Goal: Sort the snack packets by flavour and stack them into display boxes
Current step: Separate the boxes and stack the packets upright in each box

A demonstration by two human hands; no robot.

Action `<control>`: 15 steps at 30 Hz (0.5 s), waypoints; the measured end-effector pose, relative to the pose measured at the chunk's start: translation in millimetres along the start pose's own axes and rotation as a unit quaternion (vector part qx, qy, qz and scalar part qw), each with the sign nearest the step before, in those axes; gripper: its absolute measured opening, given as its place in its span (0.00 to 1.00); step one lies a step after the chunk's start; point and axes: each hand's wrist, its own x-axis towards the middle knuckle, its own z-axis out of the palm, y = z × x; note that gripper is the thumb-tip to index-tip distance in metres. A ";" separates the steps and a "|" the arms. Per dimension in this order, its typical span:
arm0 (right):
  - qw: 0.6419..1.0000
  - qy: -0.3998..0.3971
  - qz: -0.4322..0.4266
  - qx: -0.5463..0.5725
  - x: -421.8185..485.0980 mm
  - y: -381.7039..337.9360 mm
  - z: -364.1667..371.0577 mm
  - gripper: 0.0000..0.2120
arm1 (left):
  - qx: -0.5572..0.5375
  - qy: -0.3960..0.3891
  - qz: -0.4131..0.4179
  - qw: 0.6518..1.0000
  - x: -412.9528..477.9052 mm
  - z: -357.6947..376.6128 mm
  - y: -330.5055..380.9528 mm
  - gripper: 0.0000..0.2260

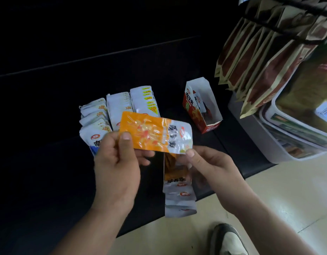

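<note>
Both hands hold one orange packet (155,133) flat and face up over the desk (48,126). The left hand (116,170) pinches its orange end, thumb on top and fingers curled beneath. The right hand (212,170) pinches the near corner of its white end between thumb and forefinger.

Directly under the hands, running back toward the person, lies an orange stack (177,184) of like packets. It seems to sit in a box, though the hands hide its far end. Beyond the left hand stand rows of white packets (122,105). A red box (195,111) stands open beyond the right hand, well apart.

The step looks like reading the flavour and then adding this packet to the orange stack. To do it well, turn the packet so its white end matches the ones below. Keep it flat and lower it square onto the stack. Let go with one hand first, so the other can press the edges flush. The film is slippery, so a light pinch near the seams should keep it from buckling.
</note>
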 end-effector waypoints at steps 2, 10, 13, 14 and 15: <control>0.996 0.036 -0.014 0.075 2.5 -2.8 4.4 0.14 | -0.009 -0.050 -0.043 0.998 -13.7 5.5 -8.1 0.09; 0.987 0.122 -0.084 0.055 6.3 -5.5 -4.0 0.06 | 0.202 -0.218 -0.077 0.952 -19.9 -1.9 -51.9 0.10; 0.983 0.129 -0.128 0.002 5.1 -8.1 -3.8 0.05 | 0.226 -0.207 -0.075 0.949 -15.3 -0.4 -53.1 0.09; 0.981 0.130 -0.144 -0.014 5.2 -9.3 -4.1 0.04 | 0.227 -0.206 -0.075 0.949 -14.3 -0.5 -53.4 0.11; 0.979 0.129 -0.157 -0.035 5.1 -10.6 -4.6 0.04 | 0.228 -0.210 -0.075 0.948 -13.0 -0.1 -54.4 0.12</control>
